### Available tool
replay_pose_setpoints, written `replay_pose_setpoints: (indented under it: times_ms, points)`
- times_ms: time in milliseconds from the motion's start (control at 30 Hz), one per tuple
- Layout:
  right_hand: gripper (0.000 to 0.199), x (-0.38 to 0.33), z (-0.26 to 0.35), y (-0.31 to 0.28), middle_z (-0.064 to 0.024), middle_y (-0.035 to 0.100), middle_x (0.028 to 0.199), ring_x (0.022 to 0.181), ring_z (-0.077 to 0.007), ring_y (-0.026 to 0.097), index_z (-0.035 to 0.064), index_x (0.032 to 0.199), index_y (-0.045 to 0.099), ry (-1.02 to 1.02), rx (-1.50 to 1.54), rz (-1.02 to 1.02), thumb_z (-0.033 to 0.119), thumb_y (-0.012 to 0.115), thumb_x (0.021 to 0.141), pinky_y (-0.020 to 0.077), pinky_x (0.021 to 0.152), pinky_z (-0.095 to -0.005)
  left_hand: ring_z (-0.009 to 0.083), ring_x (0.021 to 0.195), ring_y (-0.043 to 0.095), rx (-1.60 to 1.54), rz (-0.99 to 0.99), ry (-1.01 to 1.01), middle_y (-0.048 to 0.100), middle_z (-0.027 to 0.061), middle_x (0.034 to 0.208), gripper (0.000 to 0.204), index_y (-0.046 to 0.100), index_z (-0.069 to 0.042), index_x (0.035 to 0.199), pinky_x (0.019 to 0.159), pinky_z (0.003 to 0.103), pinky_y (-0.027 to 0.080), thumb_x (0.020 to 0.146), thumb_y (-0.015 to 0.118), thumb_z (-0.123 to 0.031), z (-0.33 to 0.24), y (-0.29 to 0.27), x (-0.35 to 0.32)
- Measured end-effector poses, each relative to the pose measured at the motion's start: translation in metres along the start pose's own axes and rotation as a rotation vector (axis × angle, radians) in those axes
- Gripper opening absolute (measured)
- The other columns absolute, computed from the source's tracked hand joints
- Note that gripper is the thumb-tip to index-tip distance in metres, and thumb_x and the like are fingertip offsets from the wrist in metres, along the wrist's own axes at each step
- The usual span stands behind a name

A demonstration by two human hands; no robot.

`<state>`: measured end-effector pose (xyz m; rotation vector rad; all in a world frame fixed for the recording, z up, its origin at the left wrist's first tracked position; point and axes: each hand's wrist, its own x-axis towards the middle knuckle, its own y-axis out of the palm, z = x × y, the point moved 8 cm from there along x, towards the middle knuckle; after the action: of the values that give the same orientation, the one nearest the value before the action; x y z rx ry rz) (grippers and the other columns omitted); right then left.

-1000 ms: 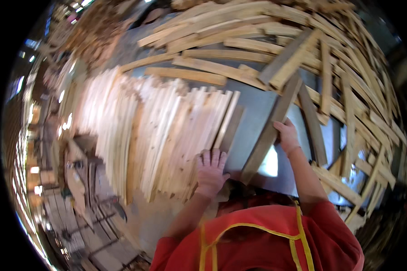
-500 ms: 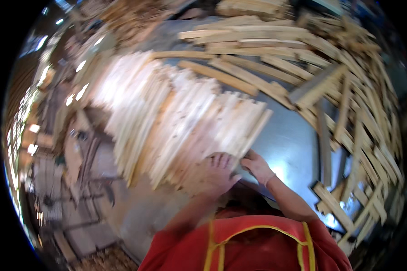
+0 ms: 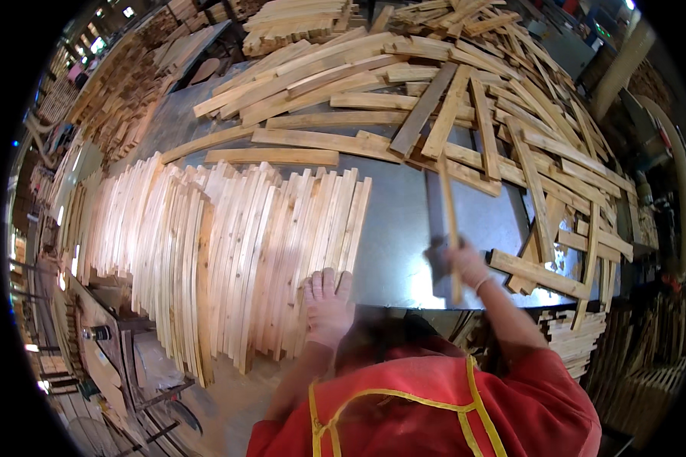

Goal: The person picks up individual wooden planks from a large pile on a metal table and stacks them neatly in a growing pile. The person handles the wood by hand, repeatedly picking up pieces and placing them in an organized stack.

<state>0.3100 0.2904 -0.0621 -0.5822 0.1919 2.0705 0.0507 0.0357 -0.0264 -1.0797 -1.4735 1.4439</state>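
My left hand (image 3: 328, 311) lies flat with its fingers spread on the near right end of a row of pale wooden strips (image 3: 240, 251), which stand packed side by side on the metal table. Off to the right, my right hand (image 3: 467, 264) is closed around one wooden strip (image 3: 450, 202), held over the bare metal and pointing away from me. Motion smears this strip and the hand. A dark, blurred shape shows just left of the right hand; I cannot make out what it is.
A loose heap of wooden strips (image 3: 537, 183) covers the right and far side of the metal table (image 3: 392, 236). Stacked boards (image 3: 297, 23) stand at the back. Another wood stack (image 3: 575, 343) sits below the table's right front edge. A wheeled frame (image 3: 149, 365) stands at the left.
My right hand has moved right, away from the row's end, and now holds a strip. My left hand remains on the row. The whole view has turned.
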Motion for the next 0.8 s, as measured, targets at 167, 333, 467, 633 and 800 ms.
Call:
replay_pose_setpoints:
  times_ms: [167,333,467,633,800]
  points:
    - [0.074,-0.083,-0.068,0.162,-0.0283,0.077,0.112,0.105,-0.0407,0.075,-0.0038,0.13,0.068,0.24,-0.703,0.443,0.063,0.061,0.099,0.0583,0.095,-0.0485,0.0377,0.152,0.036,-0.108,0.014,0.008,0.046,0.0151,0.16,0.075,0.054,-0.014,0.155,0.13,0.059,0.02,0.092,0.071,-0.052,-0.002,0.003,0.014]
    - [0.075,-0.101,0.021,0.241,-0.0297,0.073,0.125,0.118,-0.0447,0.07,0.0003,0.133,0.07,-0.163,-0.967,0.946,0.066,0.054,0.101,0.0526,0.106,-0.0496,0.0362,0.148,0.04,-0.166,-0.028,0.002,0.05,0.0149,0.155,0.076,0.057,-0.009,0.15,0.126,0.056,0.026,0.09,0.071,-0.053,-0.018,-0.012,0.052]
    - [0.074,-0.014,0.03,0.154,-0.0237,0.072,0.134,0.125,-0.0407,0.067,0.0047,0.142,0.066,-0.271,-0.71,0.77,0.064,0.062,0.099,0.0508,0.11,-0.0454,0.0373,0.144,0.042,-0.059,-0.083,0.065,0.052,0.014,0.149,0.076,0.058,-0.01,0.147,0.123,0.057,0.03,0.083,0.078,-0.047,-0.027,-0.021,0.067]
    - [0.082,0.11,0.1,-0.029,-0.0253,0.065,0.137,0.124,-0.0454,0.063,0.0071,0.156,0.046,-0.24,-0.755,-0.299,0.042,0.078,0.089,0.0534,0.105,-0.0492,0.0378,0.139,0.044,-0.025,-0.105,0.036,0.052,0.0137,0.143,0.072,0.06,-0.011,0.141,0.122,0.059,0.032,0.076,0.082,-0.037,-0.038,-0.035,0.067]
    - [0.095,0.173,0.133,-0.023,-0.0231,0.058,0.142,0.125,-0.0414,0.064,0.0072,0.157,0.042,-0.319,-0.939,-0.535,0.038,0.087,0.08,0.057,0.098,-0.049,0.0388,0.136,0.047,-0.113,-0.09,0.027,0.053,0.0133,0.141,0.069,0.061,-0.013,0.139,0.121,0.059,0.033,0.075,0.08,-0.032,-0.042,-0.043,0.086]
